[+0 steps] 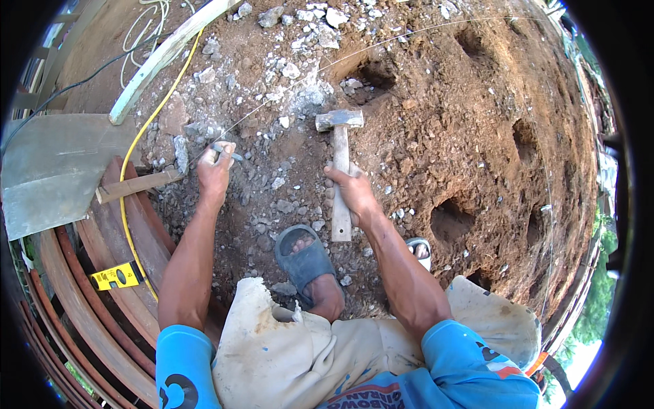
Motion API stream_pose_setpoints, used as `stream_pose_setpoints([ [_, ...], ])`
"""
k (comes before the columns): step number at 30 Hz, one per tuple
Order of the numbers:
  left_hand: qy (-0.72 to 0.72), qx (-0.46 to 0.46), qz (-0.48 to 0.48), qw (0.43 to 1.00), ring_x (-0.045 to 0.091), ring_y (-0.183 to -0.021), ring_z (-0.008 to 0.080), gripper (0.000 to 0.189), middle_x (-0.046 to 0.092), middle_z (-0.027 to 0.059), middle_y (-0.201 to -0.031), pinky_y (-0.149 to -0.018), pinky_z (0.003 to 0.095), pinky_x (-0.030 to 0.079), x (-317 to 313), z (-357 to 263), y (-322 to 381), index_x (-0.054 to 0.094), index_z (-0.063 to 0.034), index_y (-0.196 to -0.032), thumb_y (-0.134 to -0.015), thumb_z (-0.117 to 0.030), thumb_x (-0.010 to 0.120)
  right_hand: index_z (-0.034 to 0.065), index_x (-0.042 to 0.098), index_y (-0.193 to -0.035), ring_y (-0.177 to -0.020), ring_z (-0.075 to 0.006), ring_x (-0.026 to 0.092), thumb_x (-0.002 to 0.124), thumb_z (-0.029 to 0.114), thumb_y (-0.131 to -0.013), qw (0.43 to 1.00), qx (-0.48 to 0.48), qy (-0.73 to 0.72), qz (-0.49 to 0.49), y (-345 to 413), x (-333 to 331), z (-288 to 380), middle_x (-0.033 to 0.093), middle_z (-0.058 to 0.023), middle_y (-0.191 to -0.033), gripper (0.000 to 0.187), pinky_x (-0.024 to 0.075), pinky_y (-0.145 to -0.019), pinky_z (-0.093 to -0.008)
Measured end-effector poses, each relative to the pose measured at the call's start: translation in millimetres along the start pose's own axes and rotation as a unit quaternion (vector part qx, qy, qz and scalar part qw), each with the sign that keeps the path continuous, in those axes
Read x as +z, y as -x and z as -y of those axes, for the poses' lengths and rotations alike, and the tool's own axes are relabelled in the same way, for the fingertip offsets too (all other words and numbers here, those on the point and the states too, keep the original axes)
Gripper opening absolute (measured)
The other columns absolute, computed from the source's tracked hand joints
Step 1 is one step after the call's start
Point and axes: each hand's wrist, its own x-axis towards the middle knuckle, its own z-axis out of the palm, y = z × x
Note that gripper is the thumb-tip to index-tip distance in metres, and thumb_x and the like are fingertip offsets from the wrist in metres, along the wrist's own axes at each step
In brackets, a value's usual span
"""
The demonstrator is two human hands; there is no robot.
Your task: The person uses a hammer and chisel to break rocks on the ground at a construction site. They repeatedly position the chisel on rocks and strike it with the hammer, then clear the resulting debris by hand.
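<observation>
My right hand [353, 189] grips the wooden handle [341, 153] of a club hammer, whose worn steel head [340, 120] points away from me above the soil. Between the thumb and fingers of my left hand [215, 168] is a short grey-blue piece [236, 155]; its exact kind is hard to tell. A thin string [250, 113] runs from beside that hand across the dug ground to the far right. Left of the hand, a wooden stake [140, 185] lies near a lump of grey rubble [181, 153].
Several holes [452, 220] pit the brown soil on the right. At left are reddish-brown boards [122, 240], a yellow spirit level [116, 276], a grey sheet [51, 168] and a yellow cable [153, 117]. A pale timber [168, 56] slants across the upper left. Broken concrete [327, 36] lies at the top.
</observation>
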Motion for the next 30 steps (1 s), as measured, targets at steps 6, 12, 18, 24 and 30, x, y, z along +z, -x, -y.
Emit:
stream_pose_setpoints([
  [6, -0.197, 0.086, 0.037, 0.976, 0.067, -0.089, 0.0189, 0.028, 0.074, 0.0087, -0.095, -0.084, 0.0350, 0.052, 5.7, 24.0, 1.9, 0.074, -0.0076, -0.112, -0.101, -0.033, 0.068, 0.0004, 0.058, -0.121, -0.061, -0.0200, 0.063, 0.068, 0.031, -0.101, 0.961, -0.148, 0.232, -0.023, 48.3, 31.4, 33.6, 0.066, -0.0074, -0.082, 0.038, 0.0522, -0.057, -0.0350],
  [12, -0.236, 0.077, 0.087, 0.965, 0.073, -0.095, 0.0296, 0.030, 0.077, 0.0156, -0.105, -0.085, 0.0393, 0.054, 3.5, 11.9, 7.0, 0.074, -0.0099, -0.118, -0.100, -0.033, 0.069, -0.0031, 0.044, -0.128, -0.077, -0.0381, 0.075, 0.071, 0.024, -0.098, 0.850, -0.450, 0.273, 0.026, 66.5, 68.8, 43.8, 0.071, -0.0264, -0.089, 0.048, 0.0582, -0.069, -0.0464],
  [18, -0.407, 0.019, 0.113, 0.906, 0.073, -0.103, 0.0378, 0.035, 0.075, 0.0205, -0.112, -0.088, 0.0424, 0.055, 3.5, 1.6, 7.6, 0.073, -0.0094, -0.123, -0.099, -0.034, 0.070, -0.0076, 0.045, -0.124, -0.070, -0.0424, 0.074, 0.064, 0.028, -0.102, 0.825, -0.245, 0.502, 0.086, 28.4, 82.1, -3.5, 0.070, -0.0279, -0.080, 0.046, 0.0582, -0.062, -0.0547],
  [24, -0.273, 0.071, 0.105, 0.954, 0.072, -0.105, 0.0366, 0.038, 0.075, 0.0177, -0.116, -0.090, 0.0413, 0.055, 4.5, 23.8, 0.2, 0.073, -0.0098, -0.125, -0.098, -0.035, 0.069, -0.0051, 0.049, -0.109, -0.069, -0.0409, 0.072, 0.066, 0.031, -0.102, 0.884, -0.208, 0.414, 0.060, 45.9, 69.7, 17.3, 0.067, -0.0287, -0.077, 0.040, 0.0571, -0.063, -0.0511],
  [30, -0.266, 0.074, 0.104, 0.955, 0.072, -0.107, 0.0351, 0.037, 0.076, 0.0169, -0.116, -0.091, 0.0395, 0.055, 2.5, 27.2, 4.4, 0.073, -0.0095, -0.125, -0.098, -0.035, 0.070, -0.0054, 0.047, -0.110, -0.079, -0.0521, 0.071, 0.068, 0.028, -0.099, 0.890, -0.373, 0.264, 0.007, 52.2, 87.8, 2.0, 0.069, -0.0323, -0.086, 0.041, 0.0562, -0.068, -0.0530],
])
